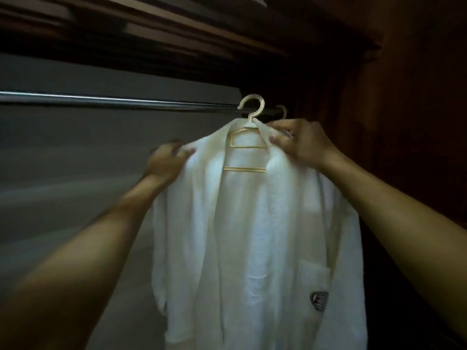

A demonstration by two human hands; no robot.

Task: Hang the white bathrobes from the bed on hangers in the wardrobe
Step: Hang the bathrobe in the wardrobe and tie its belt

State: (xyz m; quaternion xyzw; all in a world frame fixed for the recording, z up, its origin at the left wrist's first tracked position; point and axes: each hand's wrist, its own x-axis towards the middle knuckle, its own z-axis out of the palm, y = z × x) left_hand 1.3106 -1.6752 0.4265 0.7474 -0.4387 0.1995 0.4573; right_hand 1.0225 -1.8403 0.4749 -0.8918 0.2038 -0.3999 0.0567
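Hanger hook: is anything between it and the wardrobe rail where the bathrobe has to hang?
Nothing visible does. The hanger hook is level with the wardrobe rail; only a second hook sits by the rail to its right, apart from it. The left hand and right hand grip the white bathrobe.

Legible text: none is found. One dark embroidered badge (319,301) is borne on the pocket (313,276) of the white bathrobe (252,236); any lettering on it is too blurred to be read.
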